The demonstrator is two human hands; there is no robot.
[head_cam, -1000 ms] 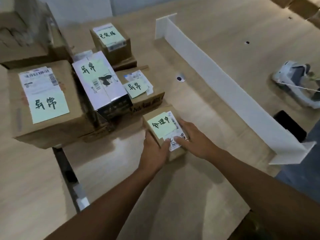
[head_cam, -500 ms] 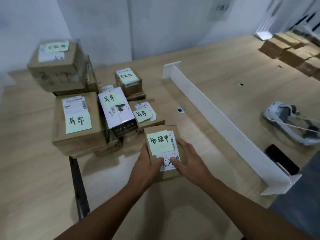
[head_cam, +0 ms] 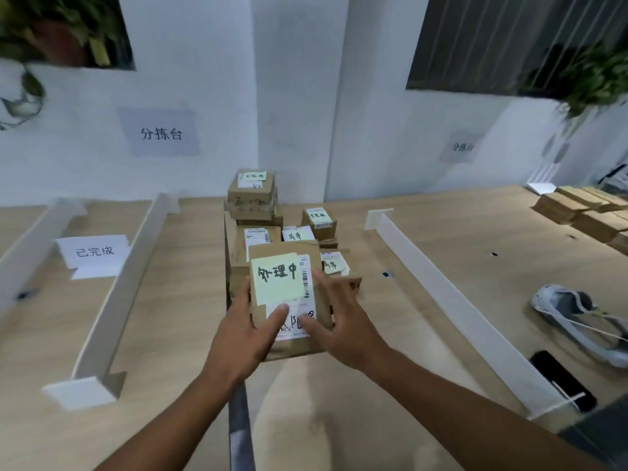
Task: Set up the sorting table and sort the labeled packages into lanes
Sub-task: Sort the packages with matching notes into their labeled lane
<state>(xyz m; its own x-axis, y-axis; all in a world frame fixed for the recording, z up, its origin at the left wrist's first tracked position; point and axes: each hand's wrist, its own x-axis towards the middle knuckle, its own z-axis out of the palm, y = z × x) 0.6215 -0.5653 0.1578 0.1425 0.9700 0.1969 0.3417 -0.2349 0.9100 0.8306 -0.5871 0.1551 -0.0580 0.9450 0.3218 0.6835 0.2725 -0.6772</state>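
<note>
A small cardboard package (head_cam: 289, 263) with a pale green handwritten note and a barcode label is lifted above the table, tilted toward me. My left hand (head_cam: 246, 334) grips its left side, thumb on the label. My right hand (head_cam: 343, 322) grips its right side. Behind it stands a pile of labeled packages (head_cam: 253, 202), partly hidden by the held one. White dividers (head_cam: 115, 294) (head_cam: 452, 297) mark lanes on the wooden table. A white paper sign (head_cam: 93, 251) lies in the left lane.
A grey-white headset (head_cam: 577, 317) and a black phone (head_cam: 560, 379) lie right of the right divider. Flat cardboard stacks (head_cam: 584, 209) sit at the far right. A dark seam (head_cam: 239, 423) runs between the tabletops. Paper signs hang on the wall (head_cam: 161, 132).
Both hands have raised the small package off the table toward me. The camera has tilted up, so the wall, the left lane and its sign are in view.
</note>
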